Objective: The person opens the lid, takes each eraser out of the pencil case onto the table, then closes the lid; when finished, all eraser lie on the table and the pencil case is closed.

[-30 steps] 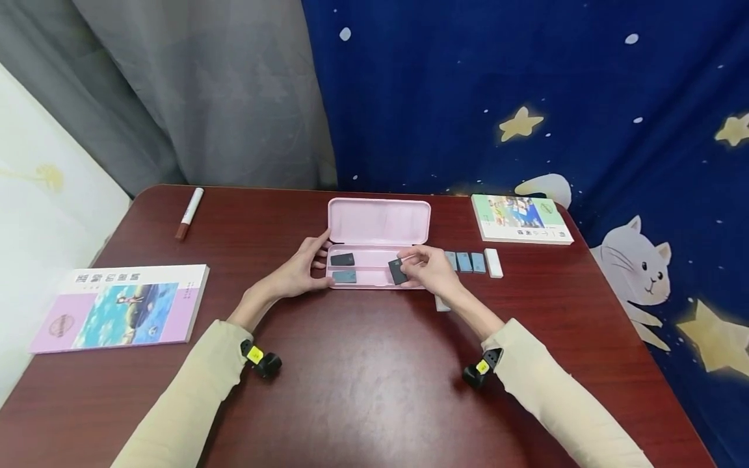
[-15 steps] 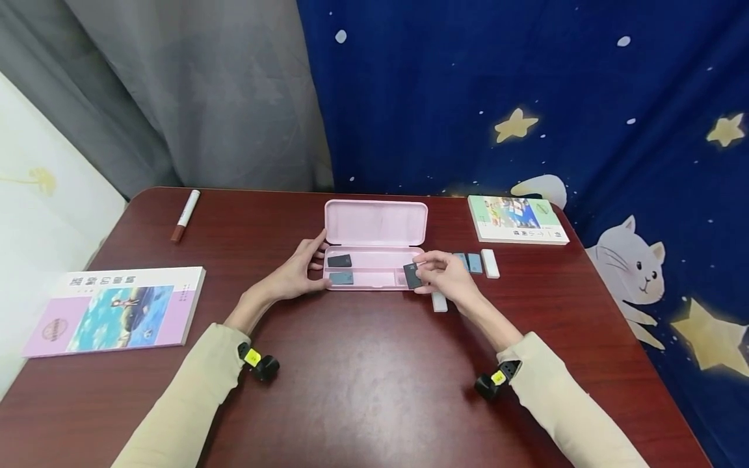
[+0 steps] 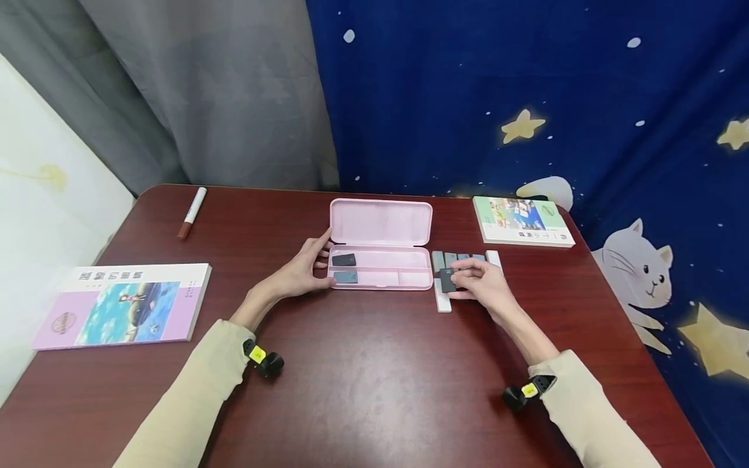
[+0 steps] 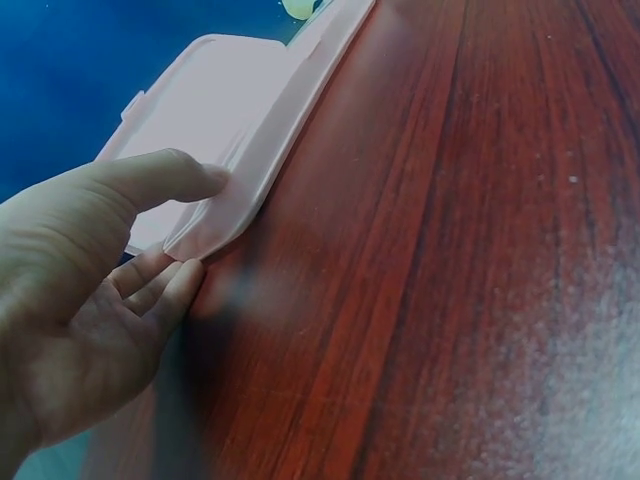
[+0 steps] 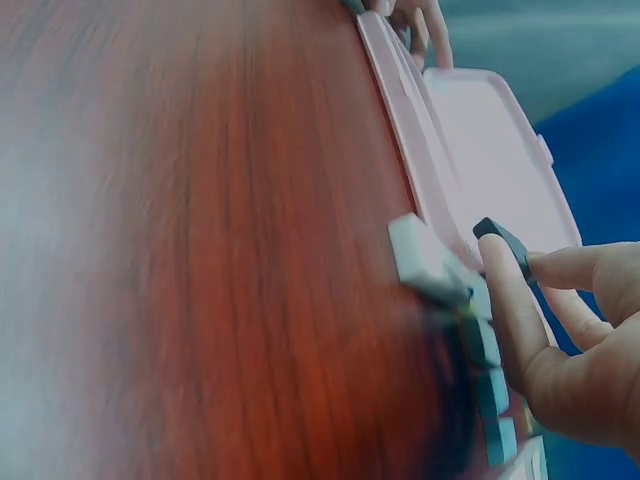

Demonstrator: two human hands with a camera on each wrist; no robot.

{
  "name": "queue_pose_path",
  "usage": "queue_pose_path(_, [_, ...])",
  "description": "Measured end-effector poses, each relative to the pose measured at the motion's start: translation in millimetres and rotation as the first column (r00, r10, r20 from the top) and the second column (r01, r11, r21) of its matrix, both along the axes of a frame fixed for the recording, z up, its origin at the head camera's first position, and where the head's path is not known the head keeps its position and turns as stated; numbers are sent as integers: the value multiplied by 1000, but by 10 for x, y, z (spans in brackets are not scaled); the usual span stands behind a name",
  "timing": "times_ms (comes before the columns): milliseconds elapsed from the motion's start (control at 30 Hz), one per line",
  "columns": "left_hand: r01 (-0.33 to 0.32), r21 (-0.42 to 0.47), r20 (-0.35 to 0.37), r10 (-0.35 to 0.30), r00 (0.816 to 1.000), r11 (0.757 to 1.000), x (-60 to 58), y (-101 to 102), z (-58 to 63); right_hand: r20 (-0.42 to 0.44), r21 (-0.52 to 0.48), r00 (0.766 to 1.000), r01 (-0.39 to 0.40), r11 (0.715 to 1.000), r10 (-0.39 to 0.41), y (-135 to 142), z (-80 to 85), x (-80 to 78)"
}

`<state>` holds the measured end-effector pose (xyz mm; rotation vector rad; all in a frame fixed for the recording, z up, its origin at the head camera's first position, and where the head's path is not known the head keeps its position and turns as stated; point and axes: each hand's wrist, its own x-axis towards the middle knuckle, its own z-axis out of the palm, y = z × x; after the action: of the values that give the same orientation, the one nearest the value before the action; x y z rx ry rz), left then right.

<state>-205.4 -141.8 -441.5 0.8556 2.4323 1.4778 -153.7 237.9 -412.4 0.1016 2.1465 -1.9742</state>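
A pink pencil case [image 3: 381,222] lies with its lid up near the table's far middle. My left hand [image 3: 297,272] grips its left end, thumb [image 4: 190,178] on the front rim and fingers round the corner. Inside the case, at the left, are a black block [image 3: 343,260] in the back compartment and a blue-grey block [image 3: 346,277] in the front one. My right hand [image 3: 487,286], right of the case, pinches a small flat black block [image 3: 447,281] between thumb and fingertips. This block [image 5: 503,247] overlaps a row of blue-grey blocks [image 3: 450,259] in the head view.
White blocks stand at both ends of the row, one near the case [image 3: 443,301], the other on the right [image 3: 494,258]. A green-edged book [image 3: 523,222] lies at the back right, a purple book [image 3: 123,305] at left, a marker [image 3: 192,213] at back left.
My right hand has carried the black block rightward out from over the pencil case to the row of blocks beside it. My left hand keeps its hold on the case.
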Motion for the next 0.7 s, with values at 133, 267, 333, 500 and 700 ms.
queue_pose_path(133, [3, 18, 3, -3, 1000, 1000, -9, 22, -5, -5, 16, 1000, 22, 1000, -22, 132, -38, 44])
queue_pose_path(267, [3, 21, 16, -4, 1000, 1000, -19, 20, -21, -22, 41, 999, 42, 998, -41, 197, -79, 68])
queue_pose_path(333, [7, 22, 18, -7, 1000, 1000, -21, 16, -27, -23, 55, 998, 52, 997, -50, 205, -101, 75])
queue_pose_path(500, [15, 15, 19, -15, 1000, 1000, -26, 0, -36, -17, 109, 998, 62, 992, -60, 193, -149, 74])
queue_pose_path(700, [17, 11, 30, -18, 999, 1000, -28, 15, 0, -50, 230, 996, 81, 970, -71, 165, -142, 33])
